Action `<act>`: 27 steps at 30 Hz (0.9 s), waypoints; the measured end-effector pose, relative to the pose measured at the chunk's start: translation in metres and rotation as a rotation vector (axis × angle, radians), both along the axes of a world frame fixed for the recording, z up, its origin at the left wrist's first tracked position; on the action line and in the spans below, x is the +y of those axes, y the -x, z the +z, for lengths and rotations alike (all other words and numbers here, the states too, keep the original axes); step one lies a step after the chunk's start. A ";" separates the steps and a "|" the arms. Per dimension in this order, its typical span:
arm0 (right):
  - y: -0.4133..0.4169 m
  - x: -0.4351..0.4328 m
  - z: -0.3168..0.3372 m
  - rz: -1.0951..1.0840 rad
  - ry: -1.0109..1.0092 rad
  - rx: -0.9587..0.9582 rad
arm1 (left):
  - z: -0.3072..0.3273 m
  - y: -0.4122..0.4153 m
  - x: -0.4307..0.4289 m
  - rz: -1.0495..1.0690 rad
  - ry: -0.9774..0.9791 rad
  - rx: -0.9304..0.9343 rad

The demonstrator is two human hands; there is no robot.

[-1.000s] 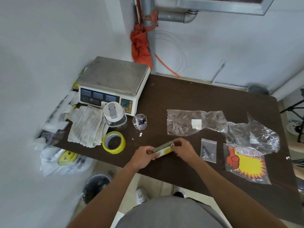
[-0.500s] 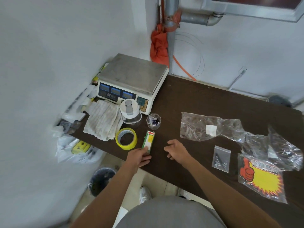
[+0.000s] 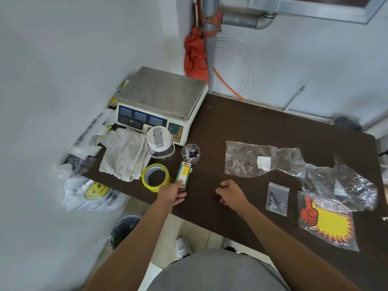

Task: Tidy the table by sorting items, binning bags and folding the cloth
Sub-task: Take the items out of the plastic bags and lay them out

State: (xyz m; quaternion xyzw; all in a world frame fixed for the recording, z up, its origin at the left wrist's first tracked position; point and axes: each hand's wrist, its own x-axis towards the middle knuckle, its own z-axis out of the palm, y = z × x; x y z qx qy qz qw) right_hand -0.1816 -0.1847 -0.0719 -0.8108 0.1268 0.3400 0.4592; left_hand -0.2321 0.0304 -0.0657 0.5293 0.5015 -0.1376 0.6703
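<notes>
A small green and yellow box lies flat on the dark table, between the yellow tape roll and a small cup of batteries. My left hand rests on the box's near end, fingers still touching it. My right hand hovers over bare table with loosely curled fingers and nothing in it. A crumpled white cloth lies at the left. Clear plastic bags, a small zip bag of screws and a bag with a thumbs-up print lie at the right.
A weighing scale stands at the back left, with a lidded clear jar in front of it. A white smiley bag hangs off the table's left edge. A dark bin stands on the floor below.
Both hands held the box a second ago. My left hand has set it down beside the tape roll, and my right hand has let go and moved away to the right.
</notes>
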 end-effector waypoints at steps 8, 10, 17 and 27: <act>0.000 -0.003 0.004 -0.007 0.004 0.019 | -0.002 0.001 -0.020 0.080 -0.108 -0.020; 0.000 -0.004 0.003 -0.010 0.005 0.032 | -0.001 0.002 -0.022 0.120 -0.120 -0.031; -0.003 -0.005 0.000 -0.021 0.008 0.057 | 0.003 0.010 -0.018 0.066 -0.246 0.024; -0.003 -0.018 0.004 -0.029 -0.012 0.021 | 0.020 0.002 -0.046 -0.090 -0.292 -0.124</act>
